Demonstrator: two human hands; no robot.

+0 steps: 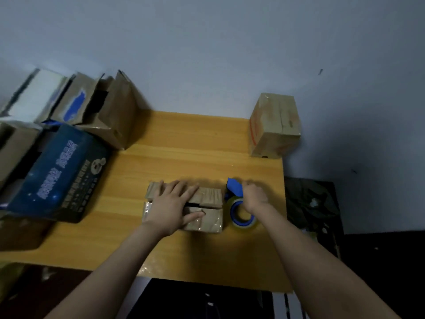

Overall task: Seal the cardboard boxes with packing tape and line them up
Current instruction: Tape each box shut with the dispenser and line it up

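A small cardboard box (208,199) lies in the middle of the wooden table (184,134), its top flaps nearly meeting with a dark gap between them. My left hand (171,203) presses flat on those flaps, fingers spread. Just right of the box stands a blue tape dispenser (239,211) with a roll of clear tape. My right hand (254,196) grips the dispenser's handle. A closed cardboard box (274,125) stands at the table's far right corner.
At the left stand several boxes: a dark blue printed one (59,173), an open brown one (112,111) and a white-topped one (34,95). A pale wall rises behind the table. Dark clutter (310,203) lies off the right edge.
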